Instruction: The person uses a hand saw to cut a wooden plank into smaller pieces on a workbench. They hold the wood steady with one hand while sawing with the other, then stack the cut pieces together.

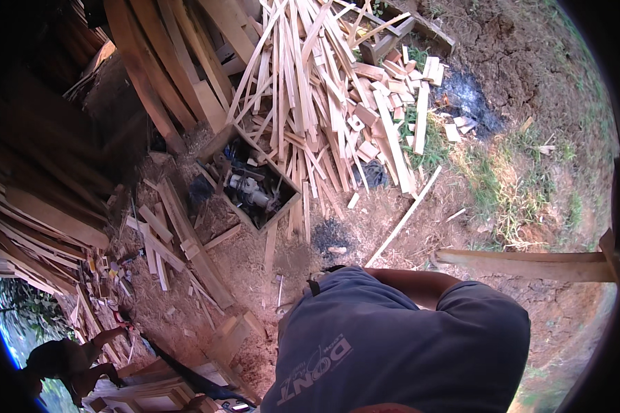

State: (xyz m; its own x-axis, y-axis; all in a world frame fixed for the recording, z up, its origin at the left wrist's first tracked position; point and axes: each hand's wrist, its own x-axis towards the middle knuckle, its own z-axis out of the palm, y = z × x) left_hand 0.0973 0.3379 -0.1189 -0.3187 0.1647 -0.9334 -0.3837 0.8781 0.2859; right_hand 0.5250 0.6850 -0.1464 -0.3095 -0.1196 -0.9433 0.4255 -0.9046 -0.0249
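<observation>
Neither of my hands shows. My own body in a blue-grey T-shirt fills the lower middle of the head view. One bare arm lies bent along the shirt's upper edge, and its hand is hidden behind the cloth. A long wooden plank stretches right from beside that arm, over the bare earth. I cannot tell whether a hand touches it.
A large heap of wood offcuts lies ahead, with an open wooden box of tools at its foot. Stacked planks line the left. Another person crouches at lower left. Grass and a burnt patch lie to the right.
</observation>
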